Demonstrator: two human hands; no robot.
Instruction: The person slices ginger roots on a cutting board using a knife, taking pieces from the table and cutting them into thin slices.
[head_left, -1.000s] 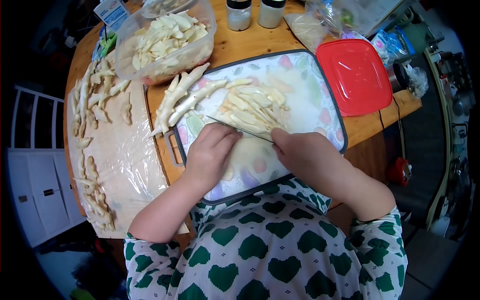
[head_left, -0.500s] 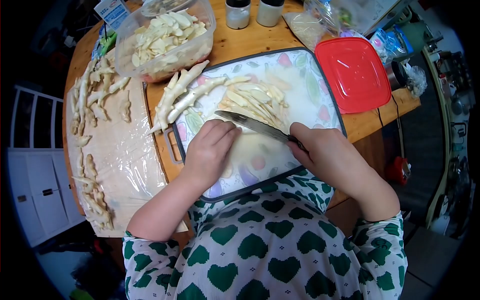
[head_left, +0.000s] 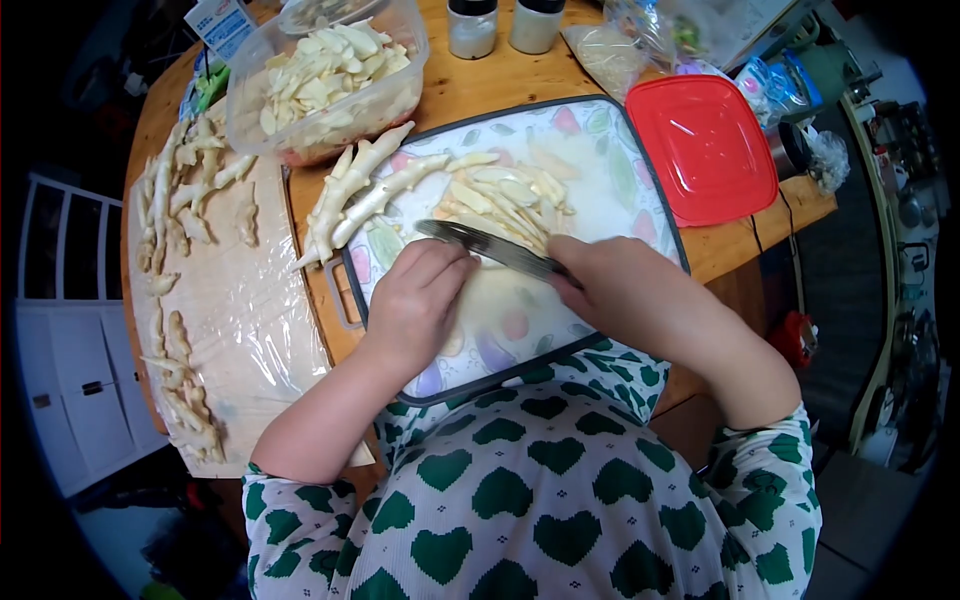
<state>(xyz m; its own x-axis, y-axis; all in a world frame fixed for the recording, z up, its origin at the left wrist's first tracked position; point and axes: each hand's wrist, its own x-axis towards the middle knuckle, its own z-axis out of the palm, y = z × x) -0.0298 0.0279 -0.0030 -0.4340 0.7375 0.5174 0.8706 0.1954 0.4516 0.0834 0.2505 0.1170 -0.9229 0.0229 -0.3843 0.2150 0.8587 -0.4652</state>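
Note:
My right hand (head_left: 610, 285) is wrapped round the handle of a knife (head_left: 492, 247), whose blade points left across the cutting board (head_left: 610, 235). Beside the blade, my left hand (head_left: 420, 295) has its fingers curled down on the board; a pale piece shows partly under them, mostly hidden. A pile of pale root slices (head_left: 508, 200) lies just beyond the blade. Whole peeled roots (head_left: 350, 190) rest over the board's left edge.
A clear tub of slices (head_left: 330, 80) stands at the back left. More roots (head_left: 185, 190) lie on a plastic-covered sheet (head_left: 265, 300) at left. Red lid (head_left: 700, 150) overlaps the board's right side. Two jars (head_left: 472, 30) stand behind.
My right hand and the knife have moved a little left and slightly away from my body. My left hand stays in nearly the same place.

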